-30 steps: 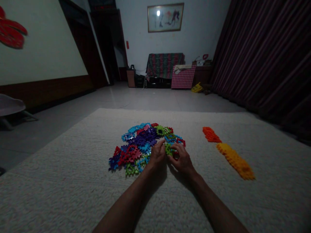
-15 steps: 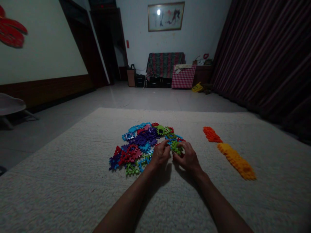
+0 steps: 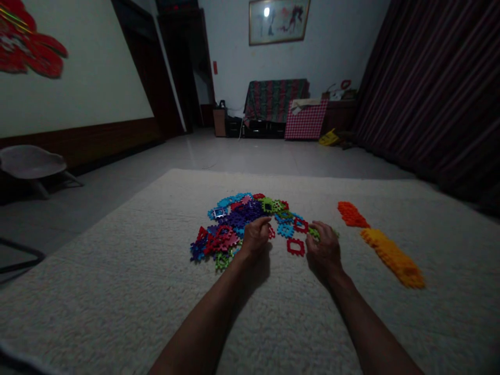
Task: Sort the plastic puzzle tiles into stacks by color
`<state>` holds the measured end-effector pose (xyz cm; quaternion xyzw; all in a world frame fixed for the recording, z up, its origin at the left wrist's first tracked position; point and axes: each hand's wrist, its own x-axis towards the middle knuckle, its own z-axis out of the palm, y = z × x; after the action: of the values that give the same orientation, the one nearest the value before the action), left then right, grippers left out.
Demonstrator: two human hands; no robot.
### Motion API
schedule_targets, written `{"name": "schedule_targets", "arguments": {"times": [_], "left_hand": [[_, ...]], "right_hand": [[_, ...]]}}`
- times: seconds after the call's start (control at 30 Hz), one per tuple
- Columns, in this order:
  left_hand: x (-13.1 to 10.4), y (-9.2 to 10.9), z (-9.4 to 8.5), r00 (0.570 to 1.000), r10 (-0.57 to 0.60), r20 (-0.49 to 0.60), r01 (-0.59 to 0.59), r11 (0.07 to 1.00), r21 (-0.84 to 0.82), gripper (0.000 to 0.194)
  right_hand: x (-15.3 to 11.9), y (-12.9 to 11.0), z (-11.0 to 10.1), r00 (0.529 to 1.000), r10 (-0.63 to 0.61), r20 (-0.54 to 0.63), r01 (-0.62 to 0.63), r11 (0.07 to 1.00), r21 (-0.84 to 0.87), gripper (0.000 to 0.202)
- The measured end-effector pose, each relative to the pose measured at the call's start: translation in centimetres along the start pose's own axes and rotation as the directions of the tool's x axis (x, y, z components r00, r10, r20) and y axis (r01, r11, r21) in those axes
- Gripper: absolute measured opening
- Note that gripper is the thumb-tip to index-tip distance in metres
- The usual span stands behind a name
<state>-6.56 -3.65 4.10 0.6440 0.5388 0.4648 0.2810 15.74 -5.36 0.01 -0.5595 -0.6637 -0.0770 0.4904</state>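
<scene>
A mixed pile of toothed plastic pieces lies on the pale mat, with dark purple pieces (image 3: 244, 214) in its middle and red ones (image 3: 219, 239) at the near left. My left hand (image 3: 257, 237) is at the pile's near right edge, fingers curled; what they hold, if anything, is hidden. Right of the pile, my right hand (image 3: 324, 249) has its fingers around green pieces (image 3: 313, 233), partly covered by the hand. A red square frame piece (image 3: 296, 247) lies between the hands, near a light blue piece (image 3: 285, 230).
Orange pieces (image 3: 352, 214) and a row of yellow pieces (image 3: 392, 258) lie on the mat (image 3: 156, 323) at the right. A stool (image 3: 33, 161) stands on the floor at the left. Covered furniture (image 3: 275, 101) is against the far wall.
My right hand has moved right with green pieces, away from my left hand. Red frame pieces and a light blue piece now show between the hands. The view has turned slightly left.
</scene>
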Motion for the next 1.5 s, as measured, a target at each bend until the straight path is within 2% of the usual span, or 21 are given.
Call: {"name": "schedule_targets", "arguments": {"times": [0.13,0.27,0.4,0.47,0.53,0.67,0.83,1.0,1.13,1.33,1.5], "left_hand": [[-0.6,-0.8,-3.8,0.994,-0.052,-0.095,0.054,0.998,0.028,0.037],[-3.0,-2.2,-6.7,0.977,-0.049,-0.206,0.067,0.994,0.084,0.038],[-5.8,-3.4,-7.7,0.958,0.072,-0.276,0.000,0.968,0.253,0.037],[-6.7,-3.7,-7.7,0.961,0.135,-0.242,-0.045,0.938,0.343,0.037],[-7.4,-3.9,-7.6,0.969,0.188,-0.161,-0.107,0.904,0.413,0.038],[-8.3,-4.3,-7.0,0.964,0.262,-0.038,-0.212,0.851,0.481,0.038],[-8.9,-4.4,-6.4,0.970,0.243,-0.002,-0.207,0.828,0.521,0.034],[-8.8,-4.6,-6.0,0.978,0.193,-0.072,-0.122,0.824,0.554,0.033],[-8.1,-5.0,-6.1,0.972,0.215,-0.095,-0.136,0.844,0.519,0.028],[-6.8,-4.9,-7.0,0.961,0.237,-0.145,-0.139,0.862,0.487,0.025],[-5.9,-5.4,-8.4,0.946,0.151,-0.285,0.019,0.855,0.517,0.028]], "right_hand": [[-1.4,-3.5,0.3,0.990,-0.088,0.113,0.078,0.993,0.094,0.027],[-3.4,-7.3,0.5,0.953,-0.158,0.257,0.117,0.979,0.170,0.029],[-4.8,-10.4,1.2,0.940,-0.206,0.273,0.137,0.958,0.254,0.038],[-5.2,-11.4,2.0,0.935,-0.229,0.271,0.161,0.954,0.253,0.045],[-5.5,-12.1,2.8,0.923,-0.241,0.300,0.178,0.958,0.223,0.050],[-5.6,-12.6,4.0,0.907,-0.199,0.371,0.157,0.978,0.139,0.055],[-5.2,-12.6,4.5,0.898,-0.195,0.393,0.163,0.980,0.114,0.053],[-5.2,-12.5,4.7,0.920,-0.176,0.349,0.156,0.984,0.087,0.050],[-5.3,-12.4,4.8,0.941,-0.164,0.297,0.144,0.986,0.088,0.049],[-4.9,-12.5,4.4,0.930,-0.162,0.329,0.130,0.985,0.118,0.043],[-4.7,-12.6,4.3,0.939,-0.152,0.310,0.102,0.980,0.172,0.037]]}}
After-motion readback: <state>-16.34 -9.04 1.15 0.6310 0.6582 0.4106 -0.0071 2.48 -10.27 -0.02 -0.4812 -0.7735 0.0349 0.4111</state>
